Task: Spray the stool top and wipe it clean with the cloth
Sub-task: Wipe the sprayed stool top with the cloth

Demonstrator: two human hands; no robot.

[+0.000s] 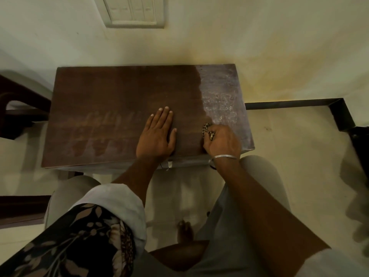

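A dark brown wooden stool top [111,100] fills the middle of the head view, standing against the wall. Its right end looks pale and dusty or foamy, the middle is dark, and lighter streaks mark the left front. My left hand [157,134] lies flat on the top near the front edge, fingers spread. My right hand [221,139] rests near the front right, closed on a small bunched, patterned cloth [207,130] that pokes out past the fingers. No spray bottle is in view.
A cream wall with a switch plate [132,12] stands just behind the stool. Dark wooden furniture [18,108] is at the left. A black skirting band [295,102] runs along the right, with a dark object [359,140] at the far right. My knees are below the stool's front edge.
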